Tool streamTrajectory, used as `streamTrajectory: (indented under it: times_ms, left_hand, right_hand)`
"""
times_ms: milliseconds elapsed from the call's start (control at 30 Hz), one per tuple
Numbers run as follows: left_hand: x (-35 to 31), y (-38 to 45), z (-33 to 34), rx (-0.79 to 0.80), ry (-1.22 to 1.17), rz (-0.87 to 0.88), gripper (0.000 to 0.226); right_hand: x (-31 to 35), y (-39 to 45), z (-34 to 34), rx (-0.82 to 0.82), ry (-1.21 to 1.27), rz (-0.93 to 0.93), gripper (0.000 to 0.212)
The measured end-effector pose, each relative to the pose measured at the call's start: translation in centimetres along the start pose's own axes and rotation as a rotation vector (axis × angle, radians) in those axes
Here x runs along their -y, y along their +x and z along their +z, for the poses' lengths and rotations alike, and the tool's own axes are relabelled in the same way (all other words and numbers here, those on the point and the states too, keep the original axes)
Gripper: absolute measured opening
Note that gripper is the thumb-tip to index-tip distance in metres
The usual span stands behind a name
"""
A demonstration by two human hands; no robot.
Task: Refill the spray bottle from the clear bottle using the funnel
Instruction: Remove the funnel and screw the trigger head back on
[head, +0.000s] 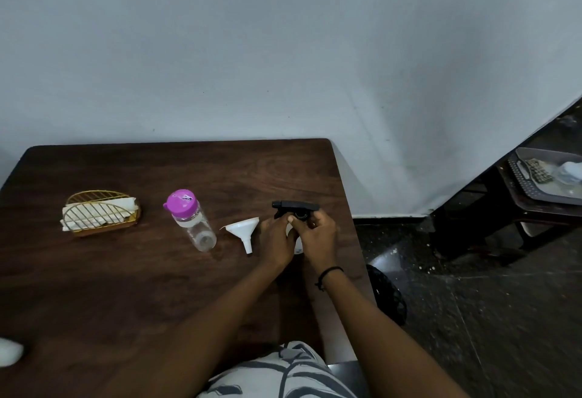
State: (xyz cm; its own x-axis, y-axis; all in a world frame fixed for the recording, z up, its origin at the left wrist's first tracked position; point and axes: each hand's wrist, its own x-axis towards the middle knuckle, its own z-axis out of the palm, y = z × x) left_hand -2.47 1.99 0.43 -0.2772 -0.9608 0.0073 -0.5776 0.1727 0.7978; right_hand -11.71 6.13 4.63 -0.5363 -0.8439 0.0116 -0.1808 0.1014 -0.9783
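Note:
The spray bottle stands near the table's right edge; its black trigger head (295, 207) shows above my hands and slivers of its white body (298, 245) between them. My left hand (274, 241) wraps the body. My right hand (316, 235) grips the neck just under the trigger head. A white funnel (244, 231) lies on its side just left of my left hand. Further left stands the clear bottle (193, 224) with a purple cap, closed.
A gold wire holder with white napkins (100, 215) sits at the table's left. The dark wooden table (126, 287) ends just right of my hands. A white object (9, 352) pokes in at the lower left. A stool carrying a tray (548, 183) stands on the floor at right.

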Motion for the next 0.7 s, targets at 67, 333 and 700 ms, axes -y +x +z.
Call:
streamTrajectory:
  times_ms: [67,333,700]
  left_hand:
    - [0.3,0.0,0.2,0.002,-0.011,-0.006,0.023]
    - [-0.7,-0.4,-0.2,-0.072,-0.158,0.08,0.03]
    - [-0.5,-0.4,-0.5,-0.006,-0.225,-0.124,0.017]
  right_hand:
    - [-0.2,0.2,0.0,-0.016,-0.058,-0.047,0.024]
    - [0.2,0.7,0.6,-0.067,-0.165,-0.087,0.026]
    - [-0.2,-0.5,1.3,-0.116,0.063,-0.028,0.03]
